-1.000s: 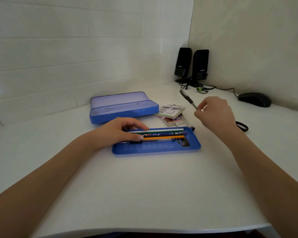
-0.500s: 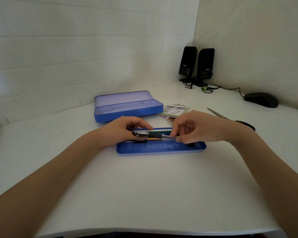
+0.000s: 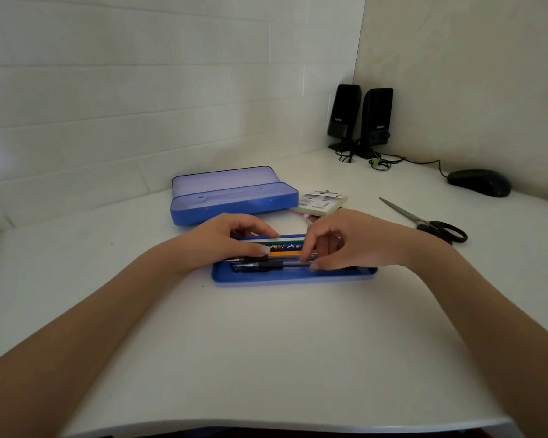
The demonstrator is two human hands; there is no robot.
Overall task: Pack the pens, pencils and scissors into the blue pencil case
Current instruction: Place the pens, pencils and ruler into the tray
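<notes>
A shallow blue tray (image 3: 293, 277) of the pencil case lies mid-table with several pencils (image 3: 287, 247) side by side in it. A black-capped pen (image 3: 260, 265) lies along the tray's near side. My right hand (image 3: 342, 240) pinches that pen at its right part. My left hand (image 3: 231, 238) rests on the left end of the pencils, thumb pressing on them. The open blue pencil case (image 3: 233, 194) stands behind the tray. Black-handled scissors (image 3: 424, 221) lie on the table to the right, apart from both hands.
A green-and-white sticky-note pack (image 3: 321, 202) and small erasers (image 3: 310, 219) sit behind the tray. Two black speakers (image 3: 359, 116) with cables stand in the far corner, and a black mouse (image 3: 480, 182) lies at the far right. The table's front edge (image 3: 266, 425) is near me.
My right hand has brought the black pen down from the air and laid it in the tray's near side. My left hand stayed on the pencils.
</notes>
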